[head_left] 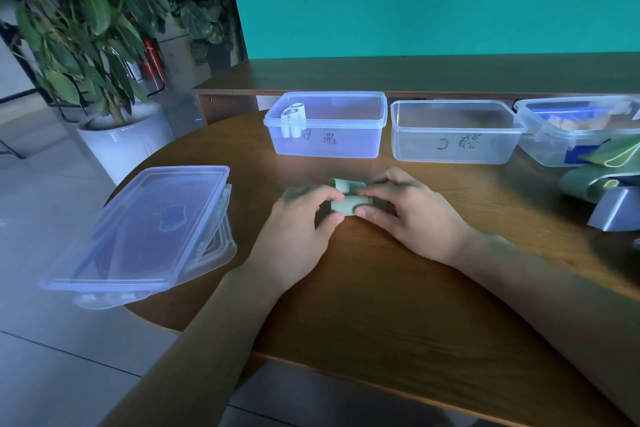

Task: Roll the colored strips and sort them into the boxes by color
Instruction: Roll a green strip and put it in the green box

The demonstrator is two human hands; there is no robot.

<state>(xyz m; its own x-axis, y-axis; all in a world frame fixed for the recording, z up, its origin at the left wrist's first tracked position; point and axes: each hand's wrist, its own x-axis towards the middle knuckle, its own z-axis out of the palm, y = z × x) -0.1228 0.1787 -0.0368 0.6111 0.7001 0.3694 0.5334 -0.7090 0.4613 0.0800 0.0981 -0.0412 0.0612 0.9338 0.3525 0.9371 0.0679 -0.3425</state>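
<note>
Hands (301, 218) (405, 215) pinch green strip (346, 204) mid-table (381, 305).

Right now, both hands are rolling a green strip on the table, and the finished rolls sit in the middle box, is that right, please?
Not quite: the head view shows the finished rolls in the left box; the middle box holds none. Both the left hand and right hand are indeed rolling the green strip on the table.

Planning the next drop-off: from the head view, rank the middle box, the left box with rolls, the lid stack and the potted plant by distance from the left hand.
From the left hand:
1. Left box with rolls, straight ahead.
2. Lid stack, to its left; close to the box's distance.
3. Middle box, ahead and right.
4. Potted plant, on the floor, far left.
</note>
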